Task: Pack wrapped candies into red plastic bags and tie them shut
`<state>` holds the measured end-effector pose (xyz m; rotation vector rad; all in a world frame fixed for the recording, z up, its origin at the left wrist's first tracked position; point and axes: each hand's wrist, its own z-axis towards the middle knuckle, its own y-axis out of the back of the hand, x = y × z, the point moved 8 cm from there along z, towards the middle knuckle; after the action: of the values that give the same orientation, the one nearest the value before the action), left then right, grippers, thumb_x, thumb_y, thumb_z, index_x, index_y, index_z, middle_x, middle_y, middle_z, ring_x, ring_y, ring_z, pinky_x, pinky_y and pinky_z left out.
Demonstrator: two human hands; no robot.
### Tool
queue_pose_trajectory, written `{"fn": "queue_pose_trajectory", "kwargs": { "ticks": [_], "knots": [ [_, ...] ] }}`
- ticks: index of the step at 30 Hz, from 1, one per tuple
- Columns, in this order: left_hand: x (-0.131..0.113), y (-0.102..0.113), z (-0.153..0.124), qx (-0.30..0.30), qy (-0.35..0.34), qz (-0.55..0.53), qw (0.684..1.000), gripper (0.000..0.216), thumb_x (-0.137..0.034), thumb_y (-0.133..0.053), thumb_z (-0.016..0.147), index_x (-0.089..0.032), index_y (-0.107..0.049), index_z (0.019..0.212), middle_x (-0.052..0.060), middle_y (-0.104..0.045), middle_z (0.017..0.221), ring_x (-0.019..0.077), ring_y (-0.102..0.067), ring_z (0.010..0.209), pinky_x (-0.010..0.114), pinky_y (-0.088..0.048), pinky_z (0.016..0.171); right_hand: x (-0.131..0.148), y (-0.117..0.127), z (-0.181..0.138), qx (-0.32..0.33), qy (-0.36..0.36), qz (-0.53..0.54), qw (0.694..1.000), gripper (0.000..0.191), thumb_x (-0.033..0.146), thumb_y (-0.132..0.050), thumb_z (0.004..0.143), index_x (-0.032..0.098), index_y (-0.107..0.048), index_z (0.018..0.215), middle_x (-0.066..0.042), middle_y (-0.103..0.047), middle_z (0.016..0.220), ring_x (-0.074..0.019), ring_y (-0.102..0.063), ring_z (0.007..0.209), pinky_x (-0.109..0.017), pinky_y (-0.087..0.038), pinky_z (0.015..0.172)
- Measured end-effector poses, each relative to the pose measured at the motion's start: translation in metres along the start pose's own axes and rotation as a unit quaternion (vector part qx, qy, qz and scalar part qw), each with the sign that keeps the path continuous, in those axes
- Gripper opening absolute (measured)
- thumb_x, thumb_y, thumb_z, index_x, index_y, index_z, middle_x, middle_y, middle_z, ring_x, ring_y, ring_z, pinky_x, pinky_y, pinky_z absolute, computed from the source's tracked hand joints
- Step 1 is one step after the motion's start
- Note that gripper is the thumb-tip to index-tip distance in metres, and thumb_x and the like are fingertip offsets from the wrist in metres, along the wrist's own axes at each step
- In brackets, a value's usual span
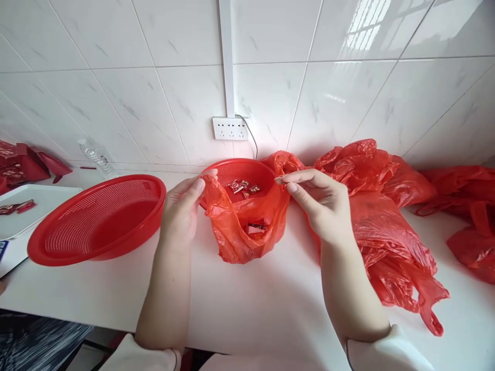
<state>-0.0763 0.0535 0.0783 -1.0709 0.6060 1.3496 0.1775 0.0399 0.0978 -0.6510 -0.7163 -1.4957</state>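
Note:
A small red plastic bag (235, 226) stands open on the white counter (251, 309), with a few wrapped candies (256, 228) inside. My left hand (181, 208) pinches the bag's left rim. My right hand (319, 201) pinches its right rim between thumb and fingers, so the mouth is spread wide. Just behind the bag sits a red mesh basket (247, 172) holding more wrapped candies (242, 186).
An empty red mesh basket (96, 221) lies at the left. A white tray (34, 208) with red packets stands at the far left. Red plastic bags (386, 226) are heaped at the right. A wall socket (230, 129) and a clear bottle (96, 157) are behind.

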Motion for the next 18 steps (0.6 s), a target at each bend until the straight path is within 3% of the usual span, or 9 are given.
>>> {"fn": "queue_pose_trajectory", "kwargs": {
  "ticks": [3,5,9,11,13,15,18],
  "knots": [
    [0.008,0.000,-0.002,-0.021,-0.002,-0.071,0.997,0.016,-0.040,-0.068,0.080,-0.025,-0.074,0.079,0.002,-0.074,0.095,0.0206,-0.068,0.095,0.037,-0.052,0.092,-0.004,-0.007,-0.007,0.008,0.008,0.017,1.000,0.011,0.021,-0.062,0.088,0.022,-0.068,0.096,-0.004,-0.070,0.098,-0.0204,-0.065,0.098,-0.038,-0.052,0.091],
    [0.011,-0.001,-0.002,-0.009,0.007,-0.090,0.996,0.019,-0.041,-0.068,0.079,-0.025,-0.074,0.088,0.003,-0.074,0.099,0.0199,-0.069,0.091,0.036,-0.053,0.090,-0.004,-0.009,-0.011,0.004,0.026,0.027,0.999,0.012,0.019,-0.062,0.088,0.022,-0.068,0.098,-0.005,-0.069,0.099,-0.0204,-0.065,0.099,-0.039,-0.051,0.091],
    [0.015,-0.021,-0.012,0.145,0.081,-0.013,0.986,0.063,-0.035,-0.077,0.072,-0.028,-0.057,0.131,0.010,-0.059,0.133,0.0207,-0.069,0.086,0.037,-0.055,0.085,0.001,-0.018,-0.019,0.022,0.079,0.003,0.997,0.019,0.014,-0.059,0.087,0.024,-0.067,0.102,-0.005,-0.068,0.101,-0.0212,-0.062,0.100,-0.042,-0.050,0.092],
    [0.019,-0.029,-0.024,0.207,0.122,0.053,0.969,0.073,-0.029,-0.075,0.075,-0.034,-0.044,0.141,0.009,-0.048,0.144,0.0174,-0.068,0.080,0.036,-0.056,0.081,0.007,-0.026,-0.023,0.056,0.117,-0.028,0.991,0.025,0.011,-0.057,0.087,0.024,-0.065,0.106,-0.004,-0.068,0.102,-0.0215,-0.061,0.102,-0.044,-0.049,0.093],
    [0.025,-0.038,-0.038,0.262,0.153,0.110,0.946,0.075,-0.026,-0.072,0.077,-0.038,-0.039,0.143,0.007,-0.045,0.146,0.0174,-0.066,0.085,0.032,-0.056,0.076,0.014,-0.037,-0.028,0.098,0.160,-0.063,0.980,0.031,0.008,-0.054,0.086,0.026,-0.062,0.110,-0.003,-0.069,0.104,-0.0219,-0.060,0.105,-0.047,-0.046,0.099],
    [0.030,-0.054,-0.054,0.340,0.172,0.143,0.914,0.073,-0.025,-0.074,0.075,-0.037,-0.044,0.140,0.007,-0.052,0.137,0.0208,-0.063,0.095,0.030,-0.056,0.072,0.017,-0.049,-0.033,0.148,0.184,-0.096,0.967,0.036,0.006,-0.049,0.087,0.028,-0.059,0.113,-0.002,-0.068,0.106,-0.0220,-0.059,0.108,-0.051,-0.039,0.106],
    [0.030,-0.072,-0.064,0.391,0.136,0.172,0.894,0.041,-0.027,-0.069,0.081,-0.028,-0.062,0.121,0.005,-0.065,0.110,0.0208,-0.061,0.097,0.030,-0.054,0.075,0.013,-0.063,-0.036,0.209,0.182,-0.101,0.956,0.039,0.006,-0.040,0.089,0.029,-0.056,0.117,-0.003,-0.066,0.109,-0.0214,-0.059,0.107,-0.051,-0.040,0.106]
  ]
}}
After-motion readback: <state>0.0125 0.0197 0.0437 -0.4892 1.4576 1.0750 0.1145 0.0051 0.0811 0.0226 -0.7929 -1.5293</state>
